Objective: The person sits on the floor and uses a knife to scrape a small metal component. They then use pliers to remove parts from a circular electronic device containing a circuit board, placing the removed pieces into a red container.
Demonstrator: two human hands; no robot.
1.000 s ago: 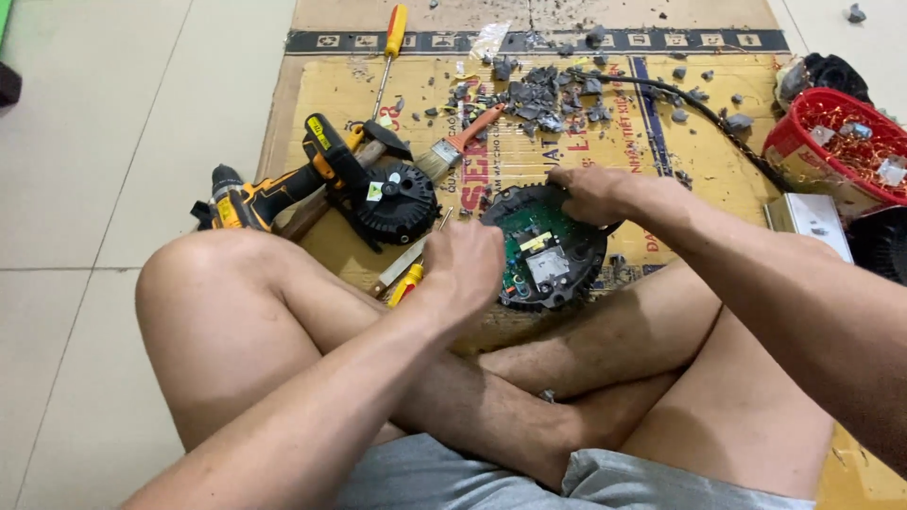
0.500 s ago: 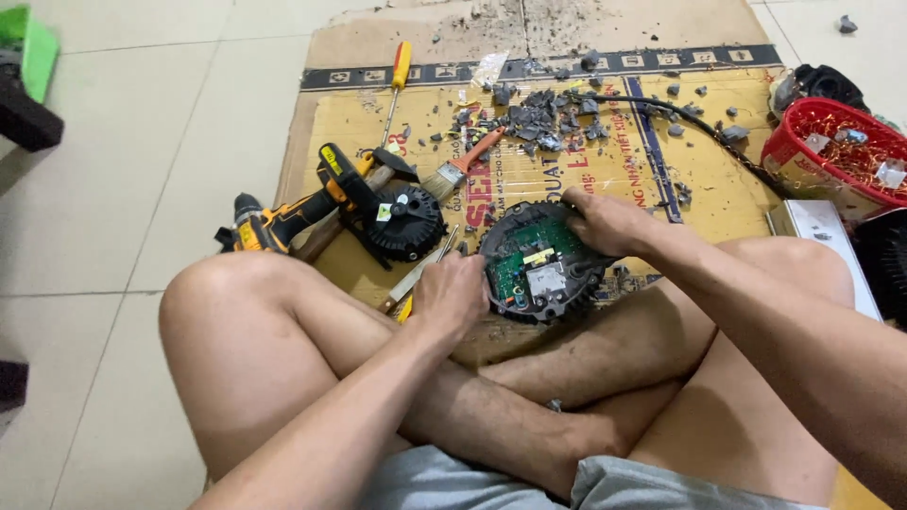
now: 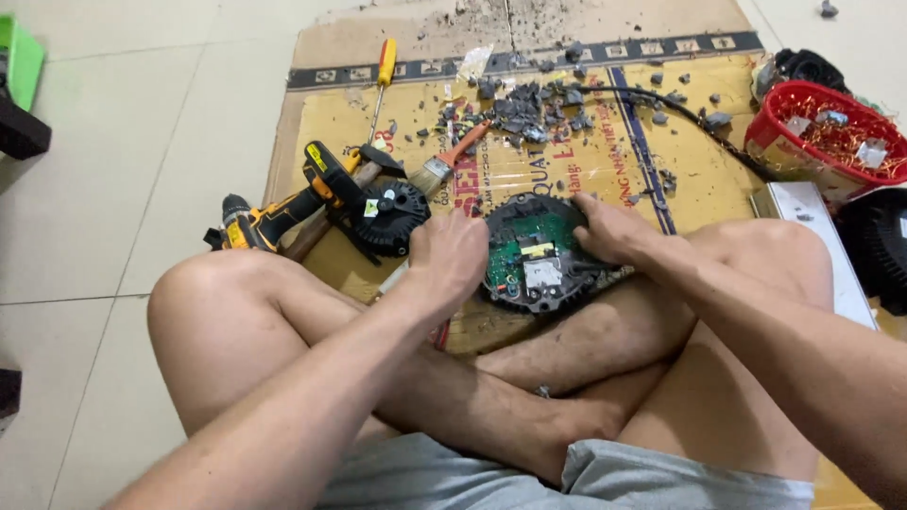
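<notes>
I sit cross-legged on a cardboard sheet [image 3: 605, 142]. A round black housing with a green circuit board [image 3: 537, 257] rests against my shin. My right hand [image 3: 609, 231] grips its right rim. At the housing's left edge my left hand [image 3: 452, 255] is closed in a fist around a screwdriver [image 3: 440, 332]. The hand hides most of the screwdriver; only a reddish end shows below the wrist.
A yellow-black cordless drill [image 3: 274, 217] and a round black cover [image 3: 392, 215] lie to the left. Behind them are a paintbrush [image 3: 449, 161], a yellow-handled screwdriver [image 3: 384, 76] and grey debris [image 3: 529, 104]. A red basket [image 3: 831, 132] stands at the right by a black cable [image 3: 661, 99].
The view has shifted, so everything sits lower in frame. Both hands stay on and beside the round housing, and the left fist has edged slightly closer to its rim.
</notes>
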